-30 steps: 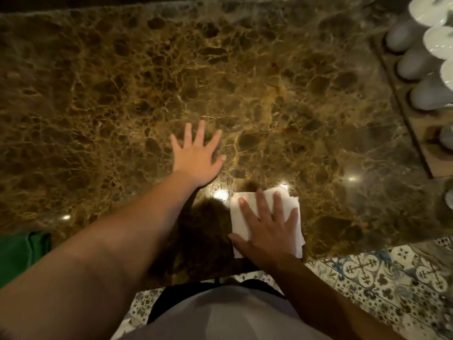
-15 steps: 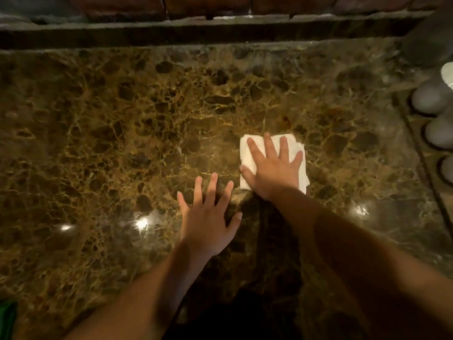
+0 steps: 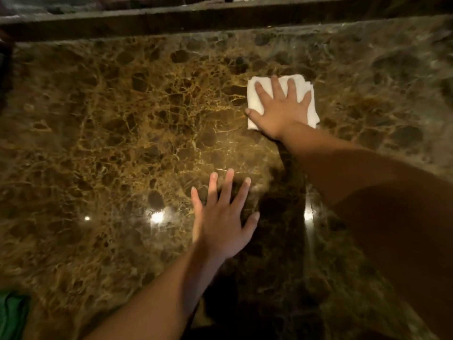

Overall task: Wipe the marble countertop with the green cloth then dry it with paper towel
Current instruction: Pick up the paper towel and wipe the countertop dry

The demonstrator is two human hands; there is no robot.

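Observation:
A brown, gold-veined marble countertop (image 3: 117,123) fills the view. My right hand (image 3: 282,109) lies flat, fingers spread, pressing a folded white paper towel (image 3: 255,99) onto the marble toward the far right. Nearer to me, my left hand (image 3: 220,219) rests flat on the bare stone with its fingers apart, holding nothing. A corner of the green cloth (image 3: 12,315) shows at the bottom left edge, away from both hands.
A raised dark marble ledge (image 3: 196,18) runs along the back of the counter. Bright light reflections (image 3: 157,217) gleam on the stone left of my left hand. My right forearm (image 3: 367,182) crosses the right side.
My right hand has pushed the paper towel from the near edge away toward the back of the counter. The left hand has stayed planted; the view moved forward, and the white cups at the right left the frame.

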